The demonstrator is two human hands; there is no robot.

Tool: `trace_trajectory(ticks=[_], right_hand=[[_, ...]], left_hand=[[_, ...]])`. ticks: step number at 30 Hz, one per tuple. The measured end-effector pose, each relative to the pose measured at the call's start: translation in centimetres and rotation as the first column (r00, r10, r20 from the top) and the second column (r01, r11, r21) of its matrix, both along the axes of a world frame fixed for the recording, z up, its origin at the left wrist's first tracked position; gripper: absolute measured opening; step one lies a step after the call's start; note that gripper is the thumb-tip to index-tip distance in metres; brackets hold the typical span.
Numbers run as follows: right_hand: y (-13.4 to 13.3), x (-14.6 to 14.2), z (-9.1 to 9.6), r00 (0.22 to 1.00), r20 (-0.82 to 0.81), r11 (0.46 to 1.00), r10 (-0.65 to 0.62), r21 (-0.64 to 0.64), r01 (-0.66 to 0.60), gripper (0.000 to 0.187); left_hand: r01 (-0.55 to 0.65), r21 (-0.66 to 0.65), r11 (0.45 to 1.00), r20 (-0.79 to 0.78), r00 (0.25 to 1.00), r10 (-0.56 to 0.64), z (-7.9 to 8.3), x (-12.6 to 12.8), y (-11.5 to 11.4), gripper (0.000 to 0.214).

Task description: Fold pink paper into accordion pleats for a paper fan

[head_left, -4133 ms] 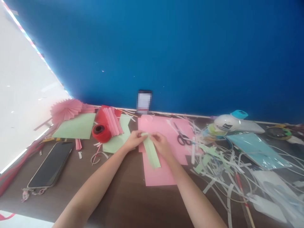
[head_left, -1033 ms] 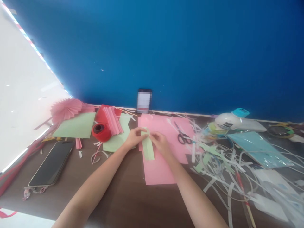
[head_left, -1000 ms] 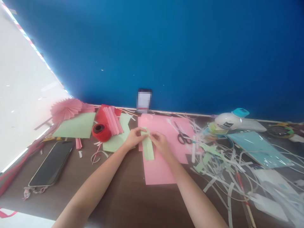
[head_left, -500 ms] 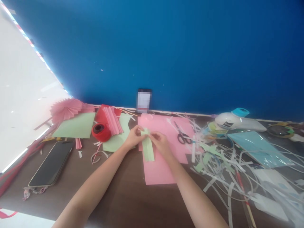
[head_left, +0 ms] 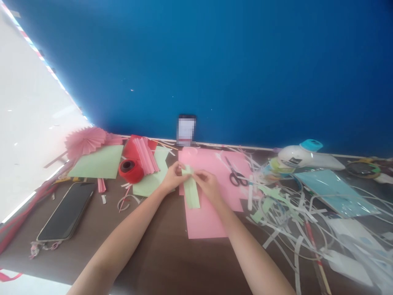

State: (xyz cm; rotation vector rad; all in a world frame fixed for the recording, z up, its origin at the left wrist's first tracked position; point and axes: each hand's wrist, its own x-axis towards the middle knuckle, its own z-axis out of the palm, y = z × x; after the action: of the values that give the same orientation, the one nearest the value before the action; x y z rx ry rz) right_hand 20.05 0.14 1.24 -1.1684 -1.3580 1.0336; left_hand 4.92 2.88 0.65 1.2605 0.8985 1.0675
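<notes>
Above the pink paper (head_left: 204, 223) I hold a pale green paper strip (head_left: 192, 194) with both hands near its far end. My left hand (head_left: 174, 179) pinches its left edge between thumb and fingers. On the other edge, the fingertips of my right hand (head_left: 207, 183) close on the same strip. Its near end hangs toward me, showing a lengthwise crease. Black-handled scissors (head_left: 237, 178) lie on the pink paper to the right of my hands.
A red spool (head_left: 131, 171), pleated pink paper (head_left: 146, 156) and green sheets (head_left: 98, 162) lie left. Nearer is a phone (head_left: 67, 213). At right are tangled white strips (head_left: 285, 221), a white bottle with blue cap (head_left: 294, 155) and a blue plastic packet (head_left: 337, 192). Another phone (head_left: 186, 130) leans on the blue wall.
</notes>
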Motion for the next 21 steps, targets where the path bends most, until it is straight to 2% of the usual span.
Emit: trace_trajectory(ticks=[8,13,21], right_hand=[[-0.05,-0.09,0.15,1.0,-0.007,0.999,0.031,0.027,-0.031,0.015],[0.1,0.02,-0.19,1.0,-0.007,1.0,0.008,-0.005,-0.008,0.016],[0.01,-0.09,-0.03,1.0,0.026,0.999,0.01,-0.051,-0.009,0.017]], left_hand=[[0.022,-0.041,0.999,0.133,0.991,-0.016,0.05,-0.08,0.21,0.038],[0.003,-0.06,0.998,0.097,0.995,0.003,-0.09,-0.07,0.21,0.036],[-0.031,-0.021,0.999,0.09,0.995,0.033,-0.16,0.09,0.24,0.033]])
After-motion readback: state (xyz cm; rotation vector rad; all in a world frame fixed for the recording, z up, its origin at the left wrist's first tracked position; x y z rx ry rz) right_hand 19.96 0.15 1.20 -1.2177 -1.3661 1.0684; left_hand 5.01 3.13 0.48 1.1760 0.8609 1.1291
